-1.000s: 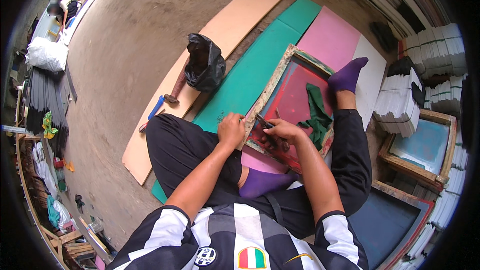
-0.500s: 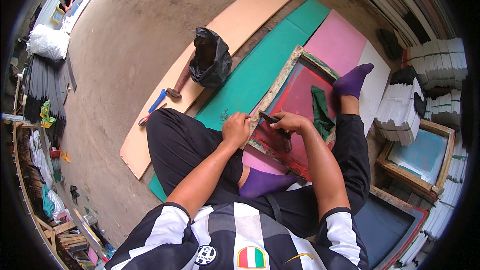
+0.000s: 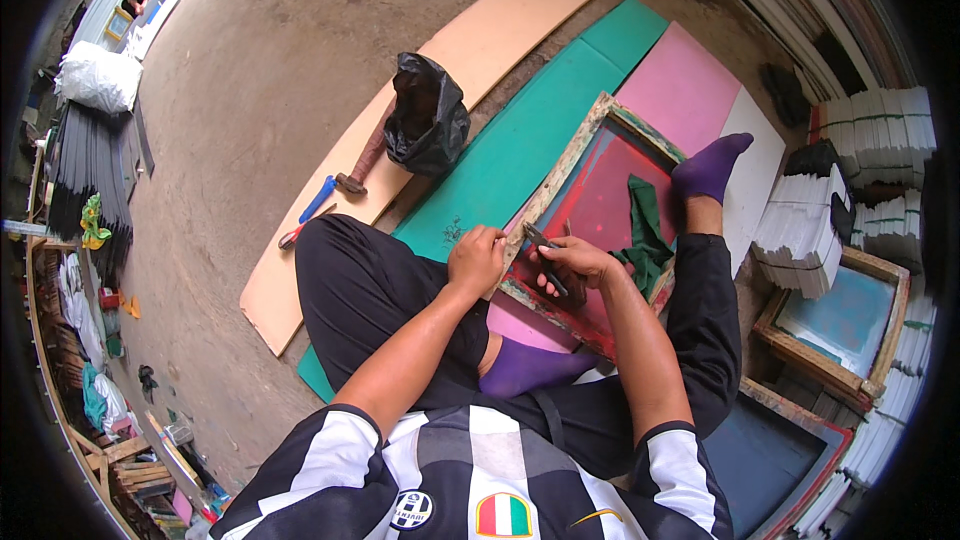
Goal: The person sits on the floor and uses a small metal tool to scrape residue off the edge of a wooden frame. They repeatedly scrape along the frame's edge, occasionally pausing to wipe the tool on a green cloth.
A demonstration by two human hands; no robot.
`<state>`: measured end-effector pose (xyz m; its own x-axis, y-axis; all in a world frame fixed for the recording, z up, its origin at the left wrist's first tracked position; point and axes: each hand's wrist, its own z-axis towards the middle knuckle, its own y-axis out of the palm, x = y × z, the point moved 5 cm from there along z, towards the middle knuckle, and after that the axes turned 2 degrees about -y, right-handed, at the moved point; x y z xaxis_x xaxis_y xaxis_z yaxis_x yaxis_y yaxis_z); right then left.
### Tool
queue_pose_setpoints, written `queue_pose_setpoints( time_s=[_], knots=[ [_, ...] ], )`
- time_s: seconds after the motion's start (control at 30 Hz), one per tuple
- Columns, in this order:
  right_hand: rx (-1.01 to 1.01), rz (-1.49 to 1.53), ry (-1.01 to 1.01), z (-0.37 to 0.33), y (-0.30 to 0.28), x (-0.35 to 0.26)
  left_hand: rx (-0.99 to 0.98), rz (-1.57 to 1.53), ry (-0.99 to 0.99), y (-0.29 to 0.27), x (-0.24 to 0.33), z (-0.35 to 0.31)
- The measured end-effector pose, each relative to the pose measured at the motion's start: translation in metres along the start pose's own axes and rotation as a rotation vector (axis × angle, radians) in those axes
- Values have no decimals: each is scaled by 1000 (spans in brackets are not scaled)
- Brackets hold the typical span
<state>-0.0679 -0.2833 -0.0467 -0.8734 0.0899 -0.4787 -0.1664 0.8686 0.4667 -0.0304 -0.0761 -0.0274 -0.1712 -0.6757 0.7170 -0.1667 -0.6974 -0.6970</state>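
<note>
The pliers [image 3: 537, 236] slant across the near end of the frame [image 3: 568, 160], their nose pointing forward and to the person's left, the handles trailing back and to the right. The nose is at the frame's left rail; whether it touches the wood, I cannot tell. The right hand [image 3: 580, 260] has its grip wrapped round the pliers — the nose sticks out ahead of the fingers, and the handles run down under the palm.

The frame's long axis runs away from the person and leans right. Its near left corner lies between the two hands, and the rest stretches out beyond the right one. The left hand [image 3: 477, 260] is at that corner, fingers bent against the left rail; whether its grip pinches anything is hidden.

Inside the frame, on the red panel, lies a crumpled green cloth [image 3: 648, 225], just beyond the right hand. A socked foot [image 3: 712, 168] is at the frame's right edge. Well left of the grip — on the peach board [image 3: 440, 60] — are a hammer [image 3: 368, 158] and a black bag [image 3: 428, 118].
</note>
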Motion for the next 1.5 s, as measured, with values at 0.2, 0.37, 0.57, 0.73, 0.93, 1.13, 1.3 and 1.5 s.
queue_pose_setpoints(
  time_s=[0.2, 0.37, 0.57, 0.73, 0.93, 1.13, 1.3, 1.5],
  knots=[
    [-60, 103, -41, 2, -3, 6, -4, -7, 7, 2, -1, 0],
    [69, 12, -18, -6, 7, 3, -14, -19, 4, 3, -1, 0],
    [277, -353, -70, 11, -6, 11, -31, -32, -11, 2, -1, 0],
    [541, -848, -234, 8, 8, 2, -40, -49, -29, 3, -4, -2],
    [768, -1093, -246, -17, 43, -17, -26, -93, -68, 8, -11, -3],
    [908, -1288, -213, -14, 43, -8, -32, -128, -87, 8, -12, -1],
    [798, -1403, -309, -21, 54, -22, -221, -407, -385, 4, -33, 8],
    [617, -1475, -330, -24, 87, -38, -463, -891, -722, -1, -44, 15]
  ],
)
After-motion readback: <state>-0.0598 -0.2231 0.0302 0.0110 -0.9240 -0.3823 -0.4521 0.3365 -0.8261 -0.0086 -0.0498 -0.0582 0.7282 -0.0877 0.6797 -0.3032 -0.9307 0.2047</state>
